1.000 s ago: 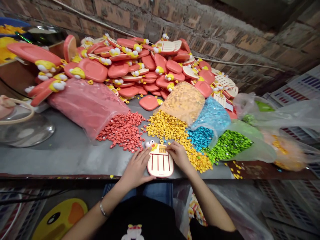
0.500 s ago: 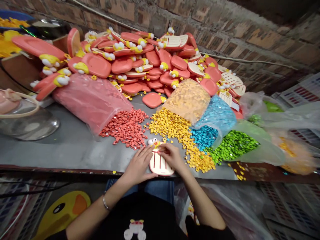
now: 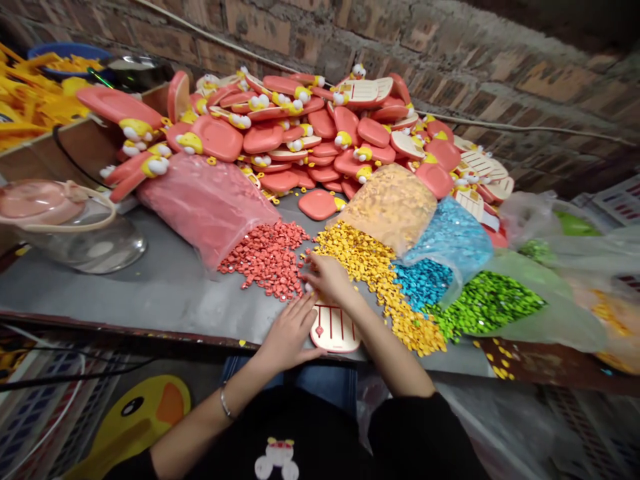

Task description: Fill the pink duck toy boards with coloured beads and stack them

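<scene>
A cream slotted board [image 3: 344,328] with a red rim lies at the table's front edge. One red bead [image 3: 319,331] sits in its leftmost slot. My left hand [image 3: 286,333] holds the board along its left side, fingers stretched toward the top end and thumb at the bottom edge. Over the board's top end reaches my right hand [image 3: 327,277], its bent fingers apart at the right edge of the red bead pile [image 3: 270,257]; I see nothing held in them. The board's head end is mostly hidden by my hands.
Yellow beads [image 3: 360,257], blue beads [image 3: 423,281] and green beads [image 3: 493,303] spill from plastic bags to the right. Behind stands a heap of red boards [image 3: 265,139] with bulging-eyed yellow heads. A clear jug [image 3: 95,240] is at the left, near yellow parts [image 3: 35,100].
My right hand has moved from the board up to the red beads. A red bead now shows in the left slot. My left hand has stayed on the board; the view has shifted slightly.
</scene>
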Available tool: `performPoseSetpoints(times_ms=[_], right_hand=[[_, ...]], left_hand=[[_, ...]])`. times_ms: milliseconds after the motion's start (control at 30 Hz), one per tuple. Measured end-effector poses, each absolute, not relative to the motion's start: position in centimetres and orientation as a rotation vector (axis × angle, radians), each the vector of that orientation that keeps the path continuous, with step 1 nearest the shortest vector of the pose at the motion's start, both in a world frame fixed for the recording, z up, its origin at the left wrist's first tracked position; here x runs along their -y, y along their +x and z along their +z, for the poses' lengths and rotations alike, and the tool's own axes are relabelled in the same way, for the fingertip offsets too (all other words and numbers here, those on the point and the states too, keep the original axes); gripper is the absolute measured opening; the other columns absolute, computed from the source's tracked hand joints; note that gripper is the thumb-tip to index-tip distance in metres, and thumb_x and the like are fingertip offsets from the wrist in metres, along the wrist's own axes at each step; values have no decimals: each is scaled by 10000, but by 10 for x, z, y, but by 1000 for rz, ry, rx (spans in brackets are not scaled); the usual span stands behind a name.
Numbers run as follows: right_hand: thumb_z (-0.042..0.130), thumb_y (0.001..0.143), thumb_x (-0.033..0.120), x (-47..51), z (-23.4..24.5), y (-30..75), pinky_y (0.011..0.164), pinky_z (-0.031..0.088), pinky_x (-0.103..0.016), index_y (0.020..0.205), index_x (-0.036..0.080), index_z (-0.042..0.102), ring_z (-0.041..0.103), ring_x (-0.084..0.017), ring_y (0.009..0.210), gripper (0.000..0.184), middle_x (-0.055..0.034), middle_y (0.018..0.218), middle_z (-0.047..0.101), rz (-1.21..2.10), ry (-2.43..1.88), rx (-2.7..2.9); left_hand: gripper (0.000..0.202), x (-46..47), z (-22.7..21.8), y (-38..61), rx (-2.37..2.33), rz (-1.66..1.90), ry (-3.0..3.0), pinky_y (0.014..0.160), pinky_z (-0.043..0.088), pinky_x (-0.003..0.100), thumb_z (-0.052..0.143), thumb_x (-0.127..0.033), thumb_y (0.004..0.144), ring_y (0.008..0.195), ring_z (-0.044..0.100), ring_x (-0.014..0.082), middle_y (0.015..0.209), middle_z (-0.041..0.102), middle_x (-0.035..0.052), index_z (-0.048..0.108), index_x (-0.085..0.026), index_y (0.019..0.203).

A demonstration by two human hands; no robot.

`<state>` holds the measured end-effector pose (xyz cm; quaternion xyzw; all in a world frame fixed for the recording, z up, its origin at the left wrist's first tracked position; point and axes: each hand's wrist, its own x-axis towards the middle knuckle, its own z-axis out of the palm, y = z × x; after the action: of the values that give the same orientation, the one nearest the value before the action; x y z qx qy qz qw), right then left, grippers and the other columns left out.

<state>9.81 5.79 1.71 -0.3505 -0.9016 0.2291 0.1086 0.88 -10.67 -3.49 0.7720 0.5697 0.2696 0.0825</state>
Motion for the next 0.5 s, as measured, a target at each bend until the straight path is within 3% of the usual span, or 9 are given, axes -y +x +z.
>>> performPoseSetpoints(times_ms=[133,233,333,500], right_hand=[[623,829,138,-64,17,69,711,435,-275,999,186,612,625,-208,812,177,-82,884,693,571,-1115,2848],[559,845,89,-70,21,83,759,453,-267,885,188,632,613,-172,833,129,-47,892,674,834,-872,2705],[550,877,188,-72,25,123,754,489,-284,858,192,652,610,-166,839,103,-46,911,649,1086,-764,2350],[620,858,329,-54,22,198,731,508,-314,884,206,674,609,-201,889,136,-75,932,633,1007,-947,2026]], left_hand=[[708,107,-36,8,-1694,797,2318,1111,342,518,685,-535,767,1394,337,346,1461,414,221,460,-112,1289],[694,107,-33,8,-1694,790,2318,1114,340,511,698,-515,767,1405,317,340,1484,382,221,462,-107,1275],[632,107,-32,8,-1678,801,2298,1117,335,510,689,-489,783,1421,289,324,1510,350,199,471,-138,1261],[602,106,-34,7,-1647,835,2309,1125,324,509,668,-486,797,1425,282,319,1514,346,192,479,-146,1257]])
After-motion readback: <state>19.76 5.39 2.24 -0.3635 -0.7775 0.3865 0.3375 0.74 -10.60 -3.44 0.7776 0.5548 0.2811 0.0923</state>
